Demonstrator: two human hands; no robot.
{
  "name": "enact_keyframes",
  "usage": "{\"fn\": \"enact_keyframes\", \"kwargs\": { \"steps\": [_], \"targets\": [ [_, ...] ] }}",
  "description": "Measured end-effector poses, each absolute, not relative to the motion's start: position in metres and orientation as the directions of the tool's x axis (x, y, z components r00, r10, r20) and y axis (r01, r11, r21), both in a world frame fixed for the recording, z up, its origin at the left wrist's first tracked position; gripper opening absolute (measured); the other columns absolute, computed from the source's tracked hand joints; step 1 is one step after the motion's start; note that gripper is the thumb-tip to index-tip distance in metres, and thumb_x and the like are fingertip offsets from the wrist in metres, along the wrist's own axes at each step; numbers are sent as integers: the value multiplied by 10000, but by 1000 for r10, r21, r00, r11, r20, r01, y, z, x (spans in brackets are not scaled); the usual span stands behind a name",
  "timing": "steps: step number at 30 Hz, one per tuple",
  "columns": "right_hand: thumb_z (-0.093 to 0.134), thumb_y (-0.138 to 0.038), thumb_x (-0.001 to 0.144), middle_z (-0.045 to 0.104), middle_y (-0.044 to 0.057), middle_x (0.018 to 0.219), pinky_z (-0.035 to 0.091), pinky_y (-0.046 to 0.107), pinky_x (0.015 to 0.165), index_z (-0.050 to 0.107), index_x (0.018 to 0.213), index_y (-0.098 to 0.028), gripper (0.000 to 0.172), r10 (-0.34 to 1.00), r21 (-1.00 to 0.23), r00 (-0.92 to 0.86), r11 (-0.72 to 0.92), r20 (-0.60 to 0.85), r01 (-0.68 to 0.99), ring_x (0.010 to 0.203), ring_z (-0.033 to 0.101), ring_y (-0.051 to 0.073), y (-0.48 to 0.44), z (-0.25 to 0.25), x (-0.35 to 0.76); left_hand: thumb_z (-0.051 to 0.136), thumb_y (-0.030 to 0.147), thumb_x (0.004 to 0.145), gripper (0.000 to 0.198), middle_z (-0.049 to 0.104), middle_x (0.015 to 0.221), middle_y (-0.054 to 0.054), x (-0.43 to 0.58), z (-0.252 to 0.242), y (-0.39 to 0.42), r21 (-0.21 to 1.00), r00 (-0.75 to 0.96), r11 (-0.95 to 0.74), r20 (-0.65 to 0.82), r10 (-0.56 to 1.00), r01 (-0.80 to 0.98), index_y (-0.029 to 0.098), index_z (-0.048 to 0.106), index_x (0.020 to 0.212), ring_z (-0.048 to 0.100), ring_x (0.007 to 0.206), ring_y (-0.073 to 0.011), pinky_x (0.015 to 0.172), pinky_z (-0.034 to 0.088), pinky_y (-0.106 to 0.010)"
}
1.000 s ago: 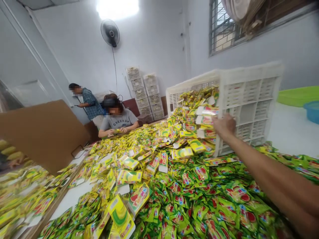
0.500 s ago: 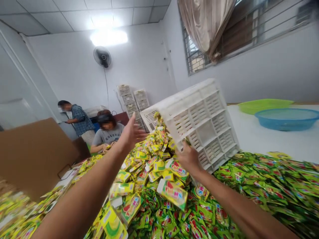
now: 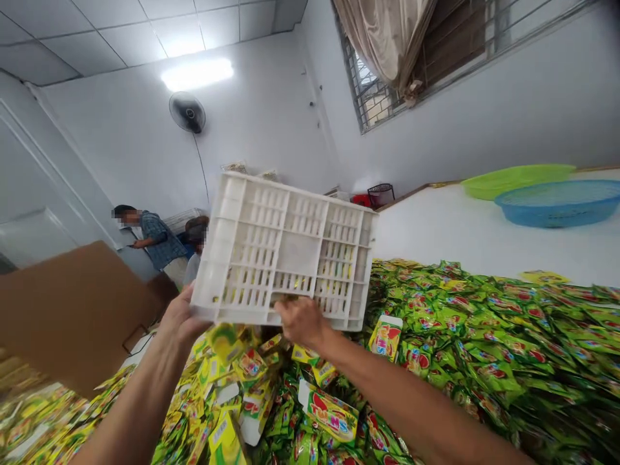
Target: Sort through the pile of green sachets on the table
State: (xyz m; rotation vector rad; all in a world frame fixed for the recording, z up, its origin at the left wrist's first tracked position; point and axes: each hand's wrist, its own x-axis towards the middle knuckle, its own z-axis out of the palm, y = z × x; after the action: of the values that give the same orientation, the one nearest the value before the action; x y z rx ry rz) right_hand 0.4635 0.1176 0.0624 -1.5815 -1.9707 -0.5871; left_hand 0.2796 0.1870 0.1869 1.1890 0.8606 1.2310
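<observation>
"How are the hands set on the white crate [image 3: 298,255]?"

"The right hand [image 3: 301,320] is clamped on its lower edge, fingers hooked into an opening. The left hand [image 3: 181,316] meets the corner to its left, but its fingers are hidden; I can't tell whether they grip."

"And the crate?"

"Tilted up in front of both hands, over the yellow boxes [image 3: 249,365]."

"What could go wrong?"

"With a loose left hand, the crate could twist about the right and drop a corner, denting boxes. A sudden jerk could scatter boxes among the green packets [image 3: 450,329] right of the right hand, where one box [image 3: 386,337] lies."
</observation>
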Motion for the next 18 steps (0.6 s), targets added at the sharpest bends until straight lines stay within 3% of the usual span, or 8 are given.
{"fn": "enact_keyframes", "kwargs": {
  "steps": [2,4,6,9,11,13,16,18],
  "targets": [
    [455,-133,702,679,72,715,376,274,588,595,907,-161,249,742,-19,-95,144,664,989,657,623,208,123,71,483,379,220,871,271,693,658,-42,299,203,187,909,250,140,-41,967,-392,139,572,1044,673,676,-217,663,560,-379],
    [455,-139,707,687,96,748,373,275,595,597,939,-149,272,739,-45,-36,90,673,995,682,630,223,129,75,504,341,363,898,353,677,656,-65,316,214,187,932,297,160,-60,953,-325,117,564,1017,650,585,-189,573,545,-317],
    [454,-156,721,691,113,760,370,280,592,594,971,-134,288,734,-74,24,36,679,997,696,632,241,134,74,525,330,541,856,522,673,720,-108,325,211,186,980,287,97,-44,957,-174,101,550,1029,641,592,-189,548,524,-301],
    [469,-193,738,690,106,737,361,272,571,587,1000,-132,294,719,-157,160,-72,677,985,694,630,245,137,69,551,441,631,757,597,661,974,-140,324,176,181,954,211,-197,150,966,227,146,554,1086,644,790,-224,680,512,-339],
    [491,-215,737,684,84,711,354,258,558,585,999,-146,286,688,-244,280,-153,670,958,689,625,232,137,68,565,487,619,733,594,606,1155,-132,318,141,175,766,261,-350,243,934,539,180,564,1126,593,988,-266,849,453,-391],
    [505,-237,740,675,72,695,346,252,545,584,999,-156,282,641,-328,378,-203,668,923,680,619,226,138,68,577,450,621,751,651,534,1267,-155,311,104,169,528,360,-422,222,906,737,154,537,1196,495,1150,-296,979,349,-415],
    [506,-286,756,664,84,688,340,264,531,588,980,-151,274,550,-441,508,-262,662,858,658,611,239,138,69,597,401,659,752,752,428,1364,-166,303,60,158,229,462,-495,186,867,838,158,439,1312,380,1257,-317,1022,291,-421],
    [504,-307,759,659,103,695,347,274,531,592,942,-140,263,484,-513,589,-294,648,806,652,603,249,136,69,612,383,698,733,794,398,1389,-152,297,38,150,102,495,-513,159,854,852,205,383,1356,354,1269,-337,1012,295,-448]
  ]
}}
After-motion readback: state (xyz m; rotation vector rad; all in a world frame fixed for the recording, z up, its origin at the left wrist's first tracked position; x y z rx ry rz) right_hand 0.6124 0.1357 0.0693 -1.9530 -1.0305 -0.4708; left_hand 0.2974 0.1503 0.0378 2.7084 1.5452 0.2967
